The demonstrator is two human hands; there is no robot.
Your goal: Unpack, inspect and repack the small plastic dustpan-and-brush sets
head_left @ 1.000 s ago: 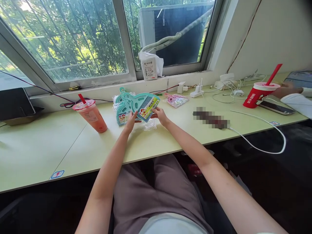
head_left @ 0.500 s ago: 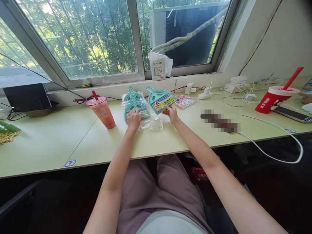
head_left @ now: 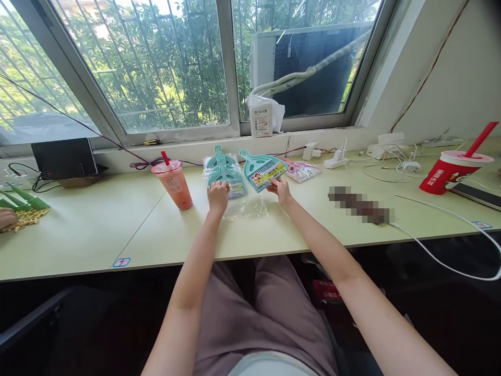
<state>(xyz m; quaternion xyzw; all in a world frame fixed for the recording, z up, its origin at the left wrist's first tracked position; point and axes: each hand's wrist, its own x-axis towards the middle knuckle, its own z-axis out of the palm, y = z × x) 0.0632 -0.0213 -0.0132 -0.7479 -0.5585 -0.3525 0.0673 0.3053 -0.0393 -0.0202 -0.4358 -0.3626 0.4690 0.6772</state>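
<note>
My right hand (head_left: 282, 190) is closed on the lower right edge of a small teal dustpan (head_left: 260, 169) with a yellow printed label, its handle pointing up and left. My left hand (head_left: 218, 197) is closed, fingers curled, at the lower left edge of another teal dustpan (head_left: 226, 175) on the table. Whatever it grips is hidden. Behind that dustpan lies one more teal dustpan (head_left: 216, 152) in clear wrapping. A crumpled clear plastic bag (head_left: 250, 209) lies between my hands. To the right, a pink dustpan (head_left: 303, 171) sits in clear plastic.
A pink drink cup (head_left: 174, 185) with a red straw stands left of my hands. Farther right are a pixelated dark object (head_left: 360, 204) with a white cable, a power strip (head_left: 335, 159) and a tilted red cup (head_left: 450, 171). Another person's hand (head_left: 7, 218) shows at the left edge.
The view has shifted left, so everything sits farther right and lower. My left fingers have curled more. Another person's hand has appeared at the left edge. The right dustpan stays in my right hand.
</note>
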